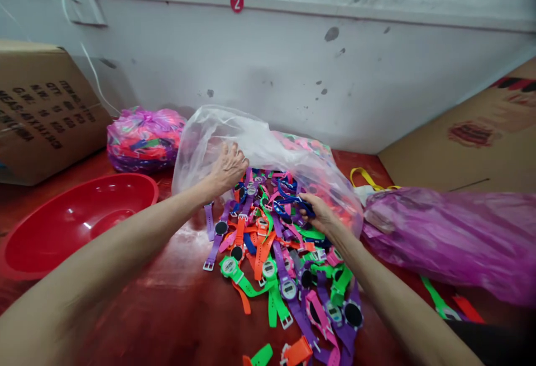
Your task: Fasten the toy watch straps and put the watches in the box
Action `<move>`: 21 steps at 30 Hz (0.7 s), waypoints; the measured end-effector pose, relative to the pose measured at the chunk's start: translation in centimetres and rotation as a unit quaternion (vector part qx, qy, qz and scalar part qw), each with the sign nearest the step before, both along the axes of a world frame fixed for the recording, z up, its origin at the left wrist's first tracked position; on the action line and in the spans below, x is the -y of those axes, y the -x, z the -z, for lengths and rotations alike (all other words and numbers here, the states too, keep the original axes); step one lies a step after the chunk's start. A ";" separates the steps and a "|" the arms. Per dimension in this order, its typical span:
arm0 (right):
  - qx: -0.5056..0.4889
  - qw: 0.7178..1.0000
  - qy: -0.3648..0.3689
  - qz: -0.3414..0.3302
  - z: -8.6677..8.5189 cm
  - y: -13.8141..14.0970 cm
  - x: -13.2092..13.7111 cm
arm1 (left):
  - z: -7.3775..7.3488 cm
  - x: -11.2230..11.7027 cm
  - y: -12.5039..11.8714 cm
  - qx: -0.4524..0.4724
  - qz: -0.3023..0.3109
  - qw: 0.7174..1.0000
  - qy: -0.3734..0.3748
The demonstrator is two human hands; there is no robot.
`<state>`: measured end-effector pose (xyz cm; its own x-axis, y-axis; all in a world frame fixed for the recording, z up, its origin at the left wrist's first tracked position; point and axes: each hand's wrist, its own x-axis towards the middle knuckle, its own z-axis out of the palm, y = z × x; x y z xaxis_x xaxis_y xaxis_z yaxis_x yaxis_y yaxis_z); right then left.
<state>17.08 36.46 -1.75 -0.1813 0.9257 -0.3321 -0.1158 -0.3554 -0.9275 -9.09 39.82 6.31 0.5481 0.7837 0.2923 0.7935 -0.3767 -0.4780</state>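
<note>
A heap of digital wristwatches in green, purple, orange, pink and dark blue spills from a clear plastic bag onto the red table. My left hand is closed on the upper edge of the bag's mouth, fingers curled. At the right side of the mouth, my right hand is closed around dark blue watches, whose straps stick out to the left of the fingers. More watches show blurrily through the plastic behind. The nearest ones lie loose towards the front.
A red basin stands at left, with a tied pink bag of watches behind it. Cardboard boxes flank both sides. A purple plastic bag lies at right. The white wall rises behind.
</note>
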 end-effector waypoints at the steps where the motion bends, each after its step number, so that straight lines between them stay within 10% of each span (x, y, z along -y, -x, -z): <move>1: 0.005 1.000 -0.004 0.009 -0.2 -0.1 0.2 | -0.2 0.6 -0.4 -0.004 -0.003 1.000 0.000; 5: 0.219 0.964 -0.104 -0.114 -1.3 1.1 1.3 | -0.3 2.7 -1.7 -0.022 -0.013 0.999 0.021; 9: 0.588 0.756 -0.234 -0.165 -1.9 4.3 2.2 | -0.3 3.8 -2.8 -0.022 -0.001 0.998 0.059; 11: 0.642 0.715 -0.241 -0.139 -2.2 5.5 2.5 | -0.5 3.9 -2.9 -0.027 -0.003 0.998 0.060; 16: 0.632 0.714 -0.274 -0.125 -4.9 6.5 5.8 | -1.7 2.9 -0.9 -0.045 0.017 0.999 0.001; 21: 0.409 0.809 -0.346 -0.241 -7.3 10.9 15.1 | -2.9 1.9 0.3 -0.038 0.036 0.999 0.014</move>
